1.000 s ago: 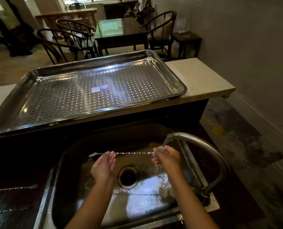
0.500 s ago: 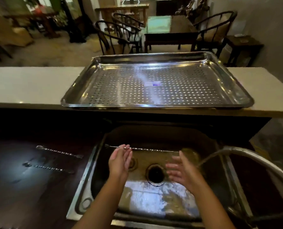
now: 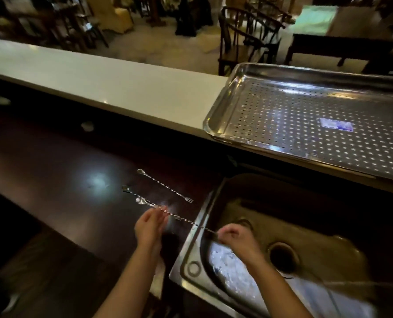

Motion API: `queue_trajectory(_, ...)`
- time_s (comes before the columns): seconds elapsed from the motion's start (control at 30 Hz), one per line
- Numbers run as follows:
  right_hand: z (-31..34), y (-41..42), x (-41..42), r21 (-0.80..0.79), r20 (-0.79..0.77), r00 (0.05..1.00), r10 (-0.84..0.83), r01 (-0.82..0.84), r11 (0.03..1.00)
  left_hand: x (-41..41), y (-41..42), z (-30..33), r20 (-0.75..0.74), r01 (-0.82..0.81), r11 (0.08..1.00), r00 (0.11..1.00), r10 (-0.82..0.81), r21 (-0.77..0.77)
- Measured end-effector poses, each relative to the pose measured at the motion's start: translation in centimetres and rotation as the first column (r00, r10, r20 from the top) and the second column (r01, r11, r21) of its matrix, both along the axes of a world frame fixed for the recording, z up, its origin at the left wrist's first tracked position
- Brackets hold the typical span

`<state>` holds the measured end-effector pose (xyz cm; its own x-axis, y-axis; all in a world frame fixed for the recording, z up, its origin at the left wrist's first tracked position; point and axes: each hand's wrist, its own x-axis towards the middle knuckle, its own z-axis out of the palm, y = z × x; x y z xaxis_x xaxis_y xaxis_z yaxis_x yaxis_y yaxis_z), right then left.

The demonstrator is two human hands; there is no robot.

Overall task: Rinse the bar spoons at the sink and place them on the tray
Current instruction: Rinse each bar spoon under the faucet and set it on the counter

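At about 6 o'clock two bare forearms reach up into the picture; the right hand (image 3: 234,239) hangs over the left part of the steel sink (image 3: 191,255), its fingers curled narrow and pinched on the near end of a twisted bar spoon (image 3: 186,220); the left hand (image 3: 148,226), toward 7 o'clock over the dark counter (image 3: 53,180), has its fingers closed lightly around the same spoon nearer its bowl end; the spoon runs slanting from the sink's left rim up toward 10 o'clock, held clear of the counter as far as can be told. The sink floor is wet and shiny, with the round drain (image 3: 282,257) at 4 o'clock of the hands. Just beyond the left hand a second spoon (image 3: 131,191) lies on the counter, partly hidden behind the held one; a little further, at 11 o'clock of that hand, a third spoon (image 3: 165,185) lies parallel, its small fork end toward the sink. Beyond, a pale raised ledge (image 3: 99,81) crosses the frame; on it at 2 o'clock sits the perforated steel tray (image 3: 223,111), a small label (image 3: 336,125) on its floor. Dark chairs (image 3: 248,35) stand behind, blurred.
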<state>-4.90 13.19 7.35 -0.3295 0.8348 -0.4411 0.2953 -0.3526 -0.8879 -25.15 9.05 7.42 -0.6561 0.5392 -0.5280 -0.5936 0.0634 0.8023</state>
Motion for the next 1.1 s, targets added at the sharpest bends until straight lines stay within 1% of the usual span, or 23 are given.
queue_trajectory(0.1, -1.5, -0.5, -4.6, 0.063, 0.112, 0.984, 0.141, -0.149, 0.987, -4.7, -0.9, -0.8, -0.036, -0.055, 0.994, 0.998, 0.052, -0.094)
queue_trajectory(0.17, -2.6, -0.5, -7.1, 0.076, 0.182, 0.964, 0.193, -0.209, 0.975, -7.3, -1.2, -1.3, -0.049, -0.075, 0.987, 0.996, 0.068, -0.143)
queue_trajectory(0.23, -3.3, -0.5, -9.1, 0.064, 0.304, 0.927, 0.221, -0.252, 0.966, -9.3, -1.3, -1.9, -0.070, -0.067, 0.979, 0.996, 0.054, -0.192)
queue_trajectory(0.3, -3.6, -0.6, -10.5, 0.058, 0.403, 0.890, 0.213, -0.257, 0.965, -10.9, -1.4, -2.7, -0.115, -0.044, 0.966, 0.993, 0.015, -0.256)
queue_trajectory(0.43, -4.3, -0.7, -12.2, 0.098, 0.500, 0.847, 0.180, -0.262, 0.960, -13.4, -0.8, -4.3, -0.157, 0.013, 0.930, 0.985, -0.076, -0.368)
queue_trajectory(0.6, -5.1, -0.6, -13.2, 0.141, 0.676, 0.726, 0.124, -0.293, 0.946, -15.6, -0.5, -6.0, -0.189, 0.105, 0.884, 0.959, -0.211, -0.456)
queue_trajectory(0.73, -5.4, -0.8, -13.9, 0.158, 0.728, 0.679, 0.094, -0.300, 0.941, -16.7, -0.6, -7.0, -0.218, 0.157, 0.830, 0.923, -0.315, -0.536)
queue_trajectory(0.87, -5.7, -1.2, -14.0, 0.160, 0.789, 0.609, 0.081, -0.330, 0.930, -16.8, -0.7, -7.5, -0.283, 0.185, 0.778, 0.860, -0.424, -0.601)
queue_trajectory(0.93, -5.8, -1.4, -14.0, 0.171, 0.812, 0.580, 0.066, -0.345, 0.923, -16.8, -0.6, -7.2, -0.304, 0.190, 0.734, 0.821, -0.483, -0.652)
queue_trajectory(1.03, -6.0, -1.4, -14.2, 0.175, 0.826, 0.561, 0.062, -0.359, 0.917, -16.9, -0.4, -6.9, -0.326, 0.189, 0.711, 0.789, -0.520, -0.677)
queue_trajectory(1.1, -5.9, -1.1, -14.3, 0.205, 0.816, 0.577, 0.033, -0.343, 0.917, -17.0, -0.5, -6.7, -0.321, 0.197, 0.720, 0.796, -0.514, -0.665)
